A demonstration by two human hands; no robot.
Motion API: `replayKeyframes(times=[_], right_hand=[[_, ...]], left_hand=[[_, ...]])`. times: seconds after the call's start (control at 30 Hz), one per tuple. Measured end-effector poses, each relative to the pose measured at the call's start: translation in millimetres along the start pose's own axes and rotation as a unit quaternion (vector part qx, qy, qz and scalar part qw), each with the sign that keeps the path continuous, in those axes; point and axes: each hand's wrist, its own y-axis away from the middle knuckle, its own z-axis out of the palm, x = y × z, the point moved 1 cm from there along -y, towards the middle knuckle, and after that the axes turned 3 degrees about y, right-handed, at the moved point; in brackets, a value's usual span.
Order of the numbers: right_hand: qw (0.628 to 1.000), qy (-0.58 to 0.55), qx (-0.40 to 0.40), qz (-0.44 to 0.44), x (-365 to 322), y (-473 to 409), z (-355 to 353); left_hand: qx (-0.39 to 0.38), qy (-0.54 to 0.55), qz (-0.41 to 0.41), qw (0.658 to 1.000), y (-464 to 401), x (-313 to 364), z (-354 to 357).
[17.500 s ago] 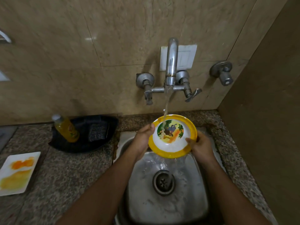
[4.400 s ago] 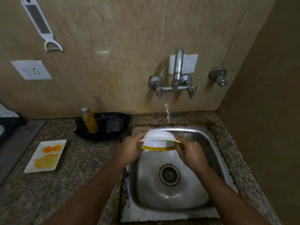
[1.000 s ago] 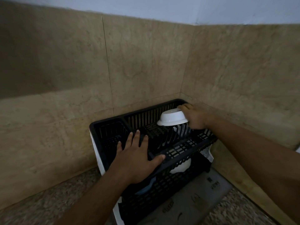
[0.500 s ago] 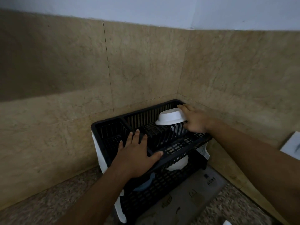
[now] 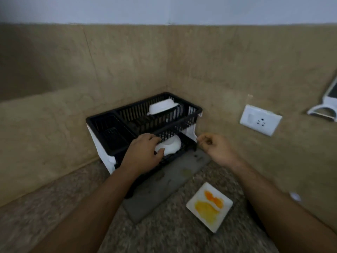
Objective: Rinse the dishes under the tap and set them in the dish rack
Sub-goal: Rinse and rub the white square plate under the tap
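White bowl (image 5: 168, 147) in the dish rack (image 5: 189, 120) could slip: your left hand (image 5: 144, 155) grips it (lower tier), while your right hand (image 5: 217, 147) hangs loosely curled, empty.

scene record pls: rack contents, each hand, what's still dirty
upper tier: white bowl upside down in the dish rack
lower tier: white dish
left hand: on the lower-tier dish; grip unclear
right hand: free, fingers loosely curled, beside the rack
still dirty: square plate, orange and yellow smears, on the counter
wall: socket
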Motion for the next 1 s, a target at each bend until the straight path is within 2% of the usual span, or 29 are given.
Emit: replayKeyframes(times=[0.07, 0.17, 0.3, 0.47, 0.57, 0.77, 0.83, 1.0], right_hand=[[0.999, -0.023, -0.008, 0.048, 17, 43, -3], [0.991, -0.042, -0.028, 0.128, 48, 95, -1], [0.963, -0.061, -0.058, 0.255, 97, 128, 28], [0.929, -0.007, -0.026, 0.370, 129, 138, 73], [0.916, -0.004, -0.016, 0.402, 147, 142, 95], [0.910, -0.051, 0.001, 0.412, 170, 147, 119], [0.909, -0.083, 0.011, 0.409, 181, 148, 127], [0.899, -0.117, 0.042, 0.419, 146, 168, 89]], left_hand=[[-0.022, 0.039, -0.013, 0.999, 17, 25, 12], [-0.103, 0.092, -0.048, 0.989, 34, 49, 45], [-0.178, 0.163, -0.100, 0.965, 40, 57, 105], [-0.263, 0.160, -0.092, 0.947, 28, 59, 183], [-0.299, 0.164, -0.088, 0.936, 25, 61, 211], [-0.346, 0.182, -0.106, 0.914, 26, 66, 237], [-0.340, 0.188, -0.112, 0.915, 27, 69, 238], [-0.271, 0.214, -0.135, 0.929, 45, 95, 225]])
